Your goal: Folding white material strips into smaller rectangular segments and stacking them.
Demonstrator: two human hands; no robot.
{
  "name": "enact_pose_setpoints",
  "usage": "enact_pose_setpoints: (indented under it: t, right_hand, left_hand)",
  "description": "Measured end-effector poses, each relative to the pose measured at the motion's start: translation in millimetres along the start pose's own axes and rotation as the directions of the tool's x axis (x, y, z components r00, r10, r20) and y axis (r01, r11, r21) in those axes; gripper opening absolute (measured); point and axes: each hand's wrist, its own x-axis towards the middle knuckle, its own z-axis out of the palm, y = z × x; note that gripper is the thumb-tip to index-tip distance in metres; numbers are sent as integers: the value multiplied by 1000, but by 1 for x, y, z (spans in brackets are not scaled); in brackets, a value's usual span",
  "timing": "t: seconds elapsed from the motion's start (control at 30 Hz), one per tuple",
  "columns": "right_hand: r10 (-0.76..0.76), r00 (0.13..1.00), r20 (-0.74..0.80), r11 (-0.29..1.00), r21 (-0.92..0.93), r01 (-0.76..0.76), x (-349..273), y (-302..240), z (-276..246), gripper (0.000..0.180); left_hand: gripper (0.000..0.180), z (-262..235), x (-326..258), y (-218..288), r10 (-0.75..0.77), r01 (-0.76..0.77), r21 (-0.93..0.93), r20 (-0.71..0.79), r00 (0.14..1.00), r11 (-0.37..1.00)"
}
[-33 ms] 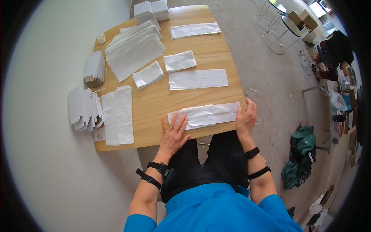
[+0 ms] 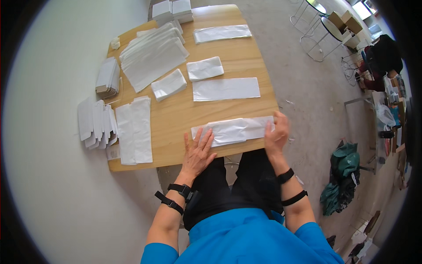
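A long, thin white folded sheet (image 2: 237,130), slightly shiny and creased, lies along the near edge of the wooden table. My left hand (image 2: 198,152) rests flat on its left end with the fingers spread. At the opposite end, my right hand (image 2: 277,134) is closed, its fingers curled at the sheet's edge and the thumb against it. Beyond them lie a flat white strip (image 2: 226,89) and two shorter folded white pieces, one upper (image 2: 205,69) and one tilted to the left (image 2: 169,85).
The wooden table (image 2: 176,119) also bears a fanned pile of white sheets (image 2: 154,57), white strips at left (image 2: 134,132) and far right (image 2: 223,34), and stacks of flat white boxes (image 2: 107,77). A wall stands at left. Stools (image 2: 330,28) and a dark-clothed person (image 2: 382,57) are at right.
My right hand has moved slightly left and its fingers have curled more over the end of the sheet. My left hand stays in place.
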Motion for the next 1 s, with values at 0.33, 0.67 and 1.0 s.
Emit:
enact_pose_setpoints:
  t: [0.33, 0.67, 1.0]
  right_hand:
    - [52, 814, 579, 655, 596, -465, -52, -83, 66, 21]
    - [100, 818, 567, 659, 578, -481, -68, -70, 85, 20]
    - [109, 838, 534, 723, 536, -436, -69, -77, 82, 23]
  left_hand:
    - [62, -5, -9, -1, -259, 222, -168, -243, 935, 960]
    - [34, 8, -2, -5, -207, 173, -149, -259, 943, 974]
    - [11, 28, 3, 7, -900, 20, -985, -151, 409, 174]
